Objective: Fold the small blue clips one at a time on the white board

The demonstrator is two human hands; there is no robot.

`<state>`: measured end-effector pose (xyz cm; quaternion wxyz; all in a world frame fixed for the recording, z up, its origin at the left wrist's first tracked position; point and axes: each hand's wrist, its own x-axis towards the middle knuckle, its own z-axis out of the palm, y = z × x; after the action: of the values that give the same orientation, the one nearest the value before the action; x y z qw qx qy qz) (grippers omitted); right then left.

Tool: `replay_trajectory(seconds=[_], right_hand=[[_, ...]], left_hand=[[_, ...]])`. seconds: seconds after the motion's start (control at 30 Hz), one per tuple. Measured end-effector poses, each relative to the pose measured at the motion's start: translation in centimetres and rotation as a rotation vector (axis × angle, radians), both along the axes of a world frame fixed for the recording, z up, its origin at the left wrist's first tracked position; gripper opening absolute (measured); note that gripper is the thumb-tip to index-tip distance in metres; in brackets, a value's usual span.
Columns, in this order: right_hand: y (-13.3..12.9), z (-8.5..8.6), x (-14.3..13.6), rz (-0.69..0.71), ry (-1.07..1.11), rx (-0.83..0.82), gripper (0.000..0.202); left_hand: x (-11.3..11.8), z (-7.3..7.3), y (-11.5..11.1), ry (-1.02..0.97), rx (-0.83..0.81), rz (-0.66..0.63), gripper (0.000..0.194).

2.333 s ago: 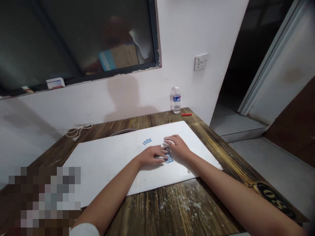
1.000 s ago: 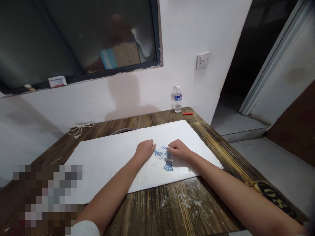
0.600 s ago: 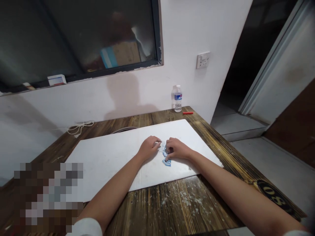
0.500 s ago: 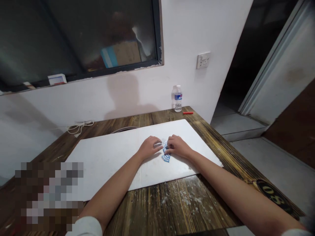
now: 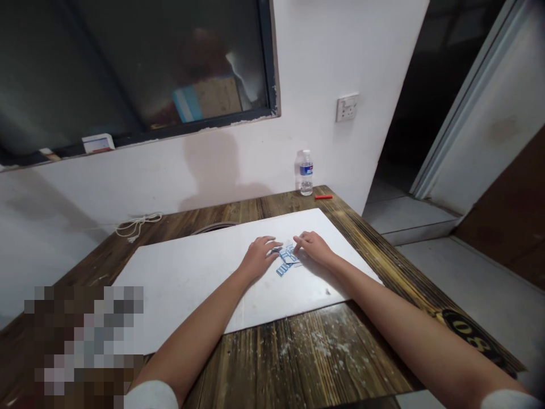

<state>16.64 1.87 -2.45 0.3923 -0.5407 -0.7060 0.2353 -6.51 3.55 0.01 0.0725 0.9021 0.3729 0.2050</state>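
Note:
Small flat white pieces with blue edges [image 5: 283,268] lie in a loose, partly overlapping cluster on a white board [image 5: 179,284]. At the cluster's left side is my left hand [image 5: 259,257], its fingers apart and curved toward the pieces, with nothing visibly held. My right hand [image 5: 315,247] is over the right side of the cluster. Its thumb and forefinger come together in a pinch, and whatever may be between them is too small to make out. Some pieces are partly hidden by the fingertips.
The board rests on a dark wooden table [image 5: 272,369] sprinkled with white flecks. Toward the back stand a water bottle [image 5: 306,176] and, beside it, a red pen-like stick [image 5: 323,197]. A white cord [image 5: 138,222] lies at the back left. A blurred patch covers the front left.
My right hand has lifted and drawn slightly back from the pieces, its fingers now pinched. The pieces are spread differently, more of them showing. My left hand has opened its fingers a little.

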Motion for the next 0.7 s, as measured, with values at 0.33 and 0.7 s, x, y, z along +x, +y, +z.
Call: replay_trajectory(seconds=[0.33,0.7], right_hand=[[0.2,0.2,1.2,0.169,-0.152,0.068,0.017],[-0.2,0.2,0.6,0.081,-0.167,0.088,0.028]], left_hand=[[0.6,1.2,-1.1,0.095,-0.026,-0.237,0.039],[0.7,0.2,-0.7,0.062,0.079,0.102,0.017]])
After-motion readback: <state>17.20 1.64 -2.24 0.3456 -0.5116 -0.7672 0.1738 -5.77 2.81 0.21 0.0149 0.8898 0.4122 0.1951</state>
